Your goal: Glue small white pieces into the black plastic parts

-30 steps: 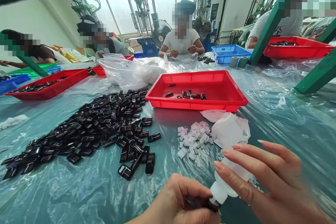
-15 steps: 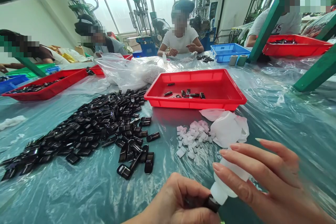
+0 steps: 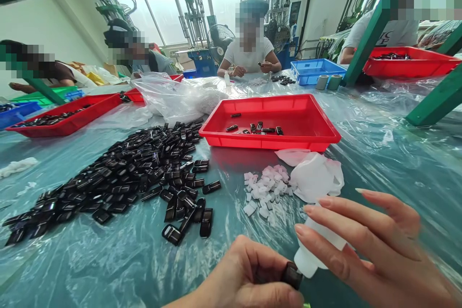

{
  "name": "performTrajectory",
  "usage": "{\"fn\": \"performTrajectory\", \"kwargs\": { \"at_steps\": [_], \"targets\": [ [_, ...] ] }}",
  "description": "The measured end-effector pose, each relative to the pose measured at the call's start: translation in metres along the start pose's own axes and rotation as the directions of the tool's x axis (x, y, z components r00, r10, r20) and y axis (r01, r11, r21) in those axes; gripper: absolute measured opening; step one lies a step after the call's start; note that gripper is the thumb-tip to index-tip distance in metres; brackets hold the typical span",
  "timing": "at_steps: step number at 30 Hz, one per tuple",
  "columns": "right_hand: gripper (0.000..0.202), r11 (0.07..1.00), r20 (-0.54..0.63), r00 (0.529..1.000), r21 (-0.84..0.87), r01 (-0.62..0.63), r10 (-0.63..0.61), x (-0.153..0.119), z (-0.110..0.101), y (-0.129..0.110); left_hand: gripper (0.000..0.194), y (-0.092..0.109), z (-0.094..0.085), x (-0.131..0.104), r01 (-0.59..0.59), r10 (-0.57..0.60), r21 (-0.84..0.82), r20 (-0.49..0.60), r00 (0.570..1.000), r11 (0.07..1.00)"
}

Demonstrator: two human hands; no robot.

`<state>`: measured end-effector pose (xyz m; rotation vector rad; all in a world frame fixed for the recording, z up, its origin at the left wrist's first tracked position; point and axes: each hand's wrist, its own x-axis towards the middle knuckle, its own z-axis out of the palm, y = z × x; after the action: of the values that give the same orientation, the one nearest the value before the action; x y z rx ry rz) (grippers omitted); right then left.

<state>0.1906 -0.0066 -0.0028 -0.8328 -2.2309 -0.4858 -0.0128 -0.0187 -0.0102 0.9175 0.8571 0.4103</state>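
Observation:
My left hand (image 3: 245,276) at the bottom centre pinches a small black plastic piece (image 3: 291,275). My right hand (image 3: 364,245) grips a small white squeeze bottle (image 3: 314,250), tilted so its tip touches that piece. A long heap of black plastic pieces (image 3: 122,178) lies to the left on the plastic-covered table. A little pile of small white pieces (image 3: 265,190) sits just beyond my hands, next to a crumpled white cloth (image 3: 315,175). Behind them stands a red tray (image 3: 299,142) holding several black pieces.
Another red tray (image 3: 72,122) of black pieces lies at the left, a clear bag (image 3: 176,98) behind the heap, a blue tray (image 3: 314,70) and two tape rolls (image 3: 327,83) farther back. Green frame legs (image 3: 433,101) stand at right. Other people sit around the table.
The black piece in my left hand has turned up into clearer view, and the bottle has shifted slightly right and down against it. The person across the table has raised a hand.

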Motion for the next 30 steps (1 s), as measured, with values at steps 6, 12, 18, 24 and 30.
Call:
{"fn": "performTrajectory", "kwargs": {
  "at_steps": [6, 12, 18, 24, 30],
  "targets": [
    [0.025, 1.000, -0.046, 0.999, -0.022, -0.014, 0.013, -0.002, 0.005, -0.002, 0.030, 0.001, -0.001, 0.000, 0.008, -0.008, -0.006, 0.025, 1.000, 1.000],
    [0.025, 0.999, -0.030, 0.999, 0.017, -0.042, 0.043, -0.002, 0.005, -0.004, 0.026, 0.001, 0.002, 0.001, 0.004, -0.003, -0.029, 0.039, 0.999, 1.000],
    [0.028, 0.998, 0.065, 0.998, 0.063, -0.027, 0.023, -0.004, -0.001, 0.001, 0.023, -0.002, 0.002, 0.001, 0.028, -0.028, -0.023, 0.000, 1.000, 0.999],
    [0.030, 0.985, -0.010, 0.998, 0.158, -0.062, 0.064, -0.006, 0.005, 0.005, 0.020, 0.001, 0.002, -0.001, 0.041, -0.040, -0.051, 0.020, 0.999, 0.998],
    [0.032, 0.974, 0.024, 0.998, 0.217, -0.062, 0.058, -0.003, 0.006, 0.008, 0.016, 0.003, 0.001, -0.002, 0.038, -0.035, -0.090, 0.031, 0.999, 0.995]
  ]
}}
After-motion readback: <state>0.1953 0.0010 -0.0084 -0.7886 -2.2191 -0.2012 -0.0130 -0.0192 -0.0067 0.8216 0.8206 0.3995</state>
